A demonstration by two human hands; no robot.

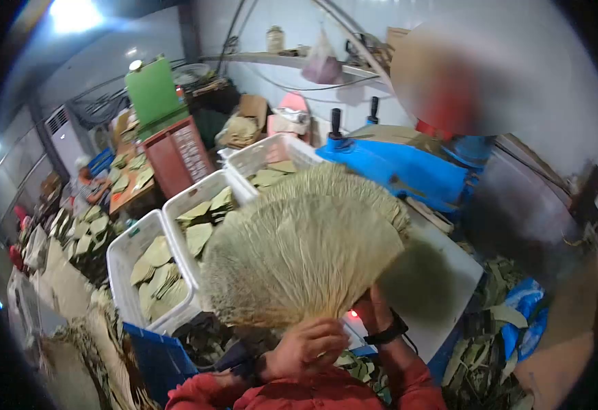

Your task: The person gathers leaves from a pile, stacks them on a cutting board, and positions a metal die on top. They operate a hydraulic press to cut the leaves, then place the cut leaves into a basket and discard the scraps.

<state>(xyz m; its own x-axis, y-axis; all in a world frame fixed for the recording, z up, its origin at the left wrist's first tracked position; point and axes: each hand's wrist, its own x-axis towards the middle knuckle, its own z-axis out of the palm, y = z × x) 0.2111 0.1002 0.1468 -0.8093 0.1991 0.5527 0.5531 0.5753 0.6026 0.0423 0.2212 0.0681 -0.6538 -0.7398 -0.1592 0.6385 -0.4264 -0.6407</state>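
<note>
A large fan-shaped, pleated, pale green-tan dried palm leaf (306, 253) stands spread out in front of me, with a second layer showing along its upper edge. My left hand (309, 345) is closed around its narrow base, fingers wrapped over the gathered stem. My right hand (375, 311), with a black band at the wrist, is against the leaf's lower right edge. Its fingers are mostly hidden behind the leaf, so their grip cannot be made out. A small red light glows beside that hand.
White plastic crates (124, 263) with cut leaf pieces (162, 283) stand at the left. Behind the leaf is a blue machine (394, 164) with black handles, above a white tabletop (442, 311). Leaf scraps (473, 348) lie at the right. Another person (88, 184) sits far left.
</note>
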